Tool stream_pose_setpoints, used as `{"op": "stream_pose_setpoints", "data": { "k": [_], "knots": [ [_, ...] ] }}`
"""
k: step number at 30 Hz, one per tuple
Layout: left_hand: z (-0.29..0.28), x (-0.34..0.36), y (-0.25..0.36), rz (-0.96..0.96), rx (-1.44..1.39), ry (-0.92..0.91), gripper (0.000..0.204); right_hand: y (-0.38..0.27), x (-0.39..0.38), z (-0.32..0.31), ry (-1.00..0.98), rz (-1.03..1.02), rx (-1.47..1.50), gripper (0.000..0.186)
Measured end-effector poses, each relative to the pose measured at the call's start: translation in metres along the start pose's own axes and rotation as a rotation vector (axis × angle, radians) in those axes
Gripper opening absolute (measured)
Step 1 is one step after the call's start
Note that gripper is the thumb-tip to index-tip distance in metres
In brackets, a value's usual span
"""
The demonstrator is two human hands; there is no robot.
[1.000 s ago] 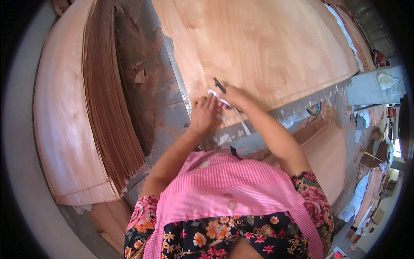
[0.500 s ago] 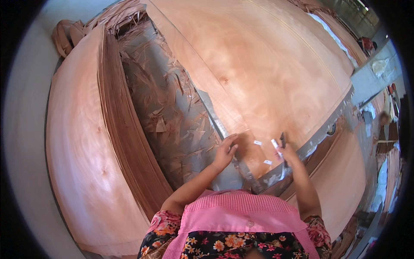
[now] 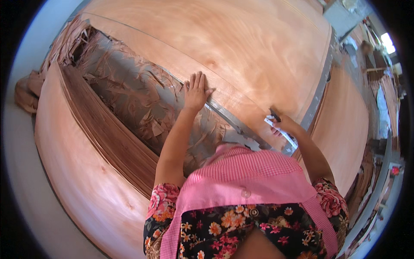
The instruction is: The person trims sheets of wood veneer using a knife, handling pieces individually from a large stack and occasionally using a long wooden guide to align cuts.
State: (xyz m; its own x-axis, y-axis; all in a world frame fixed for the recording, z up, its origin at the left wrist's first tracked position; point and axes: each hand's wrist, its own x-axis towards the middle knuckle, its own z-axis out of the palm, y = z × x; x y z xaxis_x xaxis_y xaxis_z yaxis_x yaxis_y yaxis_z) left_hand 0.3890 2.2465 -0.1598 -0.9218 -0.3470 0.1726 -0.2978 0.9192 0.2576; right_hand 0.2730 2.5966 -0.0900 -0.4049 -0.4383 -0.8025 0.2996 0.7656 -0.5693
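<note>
A large sheet of reddish wood veneer (image 3: 254, 56) lies on the table, with a narrower veneer strip (image 3: 172, 60) along its left side and a thin dark seam between them. Near the strip's outer edge, my left hand (image 3: 196, 91) rests flat with its fingers stretched out, pressing on the wood. My right hand (image 3: 285, 125) is closed over the sheet's near corner. In its grip are a long white strip (image 3: 276, 128) and a small black tool (image 3: 274, 115) whose kind I cannot make out. The hand hides part of both.
A tall stack of veneer sheets (image 3: 103, 116) stands at the left. Torn veneer scraps (image 3: 129, 86) litter the grey floor between stack and table. A grey metal table edge (image 3: 317, 99) borders the sheet, and more veneer (image 3: 345, 112) lies to the right.
My left hand has moved away up along the strip and flattened onto it. My right hand still holds the white strip and black tool. The view has turned and shifted.
</note>
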Motion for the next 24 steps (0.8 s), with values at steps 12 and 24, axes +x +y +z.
{"op": "stream_pose_setpoints", "data": {
  "k": [12,24],
  "knots": [
    [-0.012,0.070,-0.055,0.489,0.072,-0.158,0.067,-0.015,-0.015,0.007,0.184,0.143,0.093,0.017],
    [0.007,0.152,-0.100,1.122,-0.359,-0.195,0.041,-0.203,0.170,0.208,0.661,-0.102,1.171,0.018]
  ]
}}
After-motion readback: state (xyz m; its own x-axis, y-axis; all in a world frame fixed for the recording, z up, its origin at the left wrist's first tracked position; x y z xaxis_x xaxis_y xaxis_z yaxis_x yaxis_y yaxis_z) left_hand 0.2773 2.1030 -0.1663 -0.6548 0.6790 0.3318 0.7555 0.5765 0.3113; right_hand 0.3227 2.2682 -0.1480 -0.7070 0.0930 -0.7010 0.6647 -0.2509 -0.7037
